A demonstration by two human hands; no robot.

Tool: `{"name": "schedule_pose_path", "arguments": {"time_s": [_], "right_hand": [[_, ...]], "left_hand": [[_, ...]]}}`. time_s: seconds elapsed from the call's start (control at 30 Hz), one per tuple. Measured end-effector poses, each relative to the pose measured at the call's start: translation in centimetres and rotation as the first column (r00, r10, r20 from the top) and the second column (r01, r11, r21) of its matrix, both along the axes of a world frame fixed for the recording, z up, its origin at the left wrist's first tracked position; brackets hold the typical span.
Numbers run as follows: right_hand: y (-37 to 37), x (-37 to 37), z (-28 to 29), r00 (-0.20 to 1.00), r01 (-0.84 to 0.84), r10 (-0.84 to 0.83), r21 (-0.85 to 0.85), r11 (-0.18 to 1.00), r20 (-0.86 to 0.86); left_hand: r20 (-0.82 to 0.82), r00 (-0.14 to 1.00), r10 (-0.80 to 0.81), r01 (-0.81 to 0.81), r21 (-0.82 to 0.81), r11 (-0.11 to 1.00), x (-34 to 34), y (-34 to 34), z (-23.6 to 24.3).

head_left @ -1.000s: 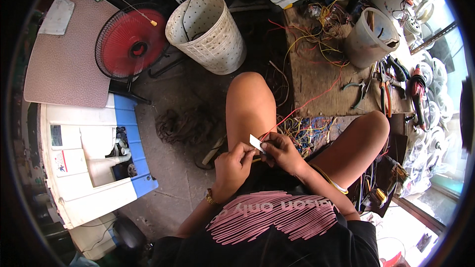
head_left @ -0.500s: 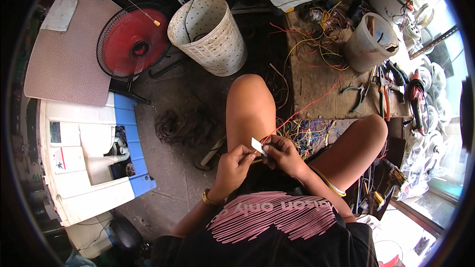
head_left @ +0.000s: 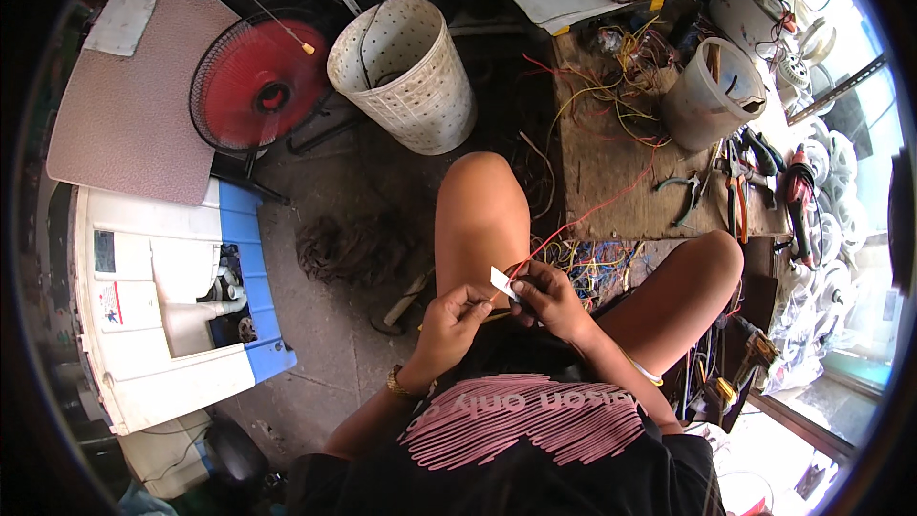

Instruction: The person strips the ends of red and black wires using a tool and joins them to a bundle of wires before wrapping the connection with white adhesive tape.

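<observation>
Between my hands is a small white rectangular piece (head_left: 502, 281), held by my right hand (head_left: 549, 298) with thumb pressed near it and fingers curled. A red wire (head_left: 585, 216) runs from there up to the bench. My left hand (head_left: 457, 323) pinches what looks like the end of a thin orange wire (head_left: 494, 297) just left of the white piece; exactly what is under its fingertips is too small to be sure of. Both hands are above my lap, in front of my bare knee (head_left: 482, 193).
A wooden bench (head_left: 611, 196) carries tangled wires, pliers (head_left: 735, 191) and a plastic bucket (head_left: 707, 105). More wires (head_left: 602, 263) lie below it. A red fan (head_left: 248, 86), perforated bin (head_left: 401, 86), dark cloth (head_left: 349, 253) and white-and-blue appliance (head_left: 134, 373) surround me at front and left.
My hands stay in the same grip, with the white piece shifted a little rightward and down. The whole view has moved slightly, the bench and bin appearing lower.
</observation>
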State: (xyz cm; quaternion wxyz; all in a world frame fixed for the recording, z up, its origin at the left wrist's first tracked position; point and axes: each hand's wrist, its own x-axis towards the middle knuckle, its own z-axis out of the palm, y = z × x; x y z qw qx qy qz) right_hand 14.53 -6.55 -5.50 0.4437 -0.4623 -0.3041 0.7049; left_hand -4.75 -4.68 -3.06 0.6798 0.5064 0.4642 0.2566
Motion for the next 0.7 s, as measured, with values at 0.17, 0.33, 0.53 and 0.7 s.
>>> {"name": "schedule_pose_path", "arguments": {"time_s": [0.17, 0.33, 0.53, 0.7], "right_hand": [[0.0, 0.7, -0.3, 1.0, -0.008, 0.007, 0.067, 0.998, 0.015], [0.3, 4.2, 2.3, 0.872, -0.465, 0.471, -0.076, 0.882, 0.134], [3.6, 10.2, 4.0, 0.861, -0.062, -0.043, 0.189, 0.98, 0.506], [7.2, 17.9, -1.2, -0.17, 0.115, -0.395, 0.416, 0.902, 0.903]], "left_hand": [[0.017, 1.0, -0.003, 0.003, 0.036, 0.999, 0.3, 0.3, -0.5], [-0.382, 0.924, -0.003, 0.161, 0.382, 0.91, -0.2, 3.1, 1.6], [-0.525, 0.774, 0.355, 0.272, 0.781, 0.562, 0.2, 7.2, 3.8], [-0.473, 0.79, 0.391, 0.288, 0.849, 0.444, 0.3, 8.7, 5.2]]}}
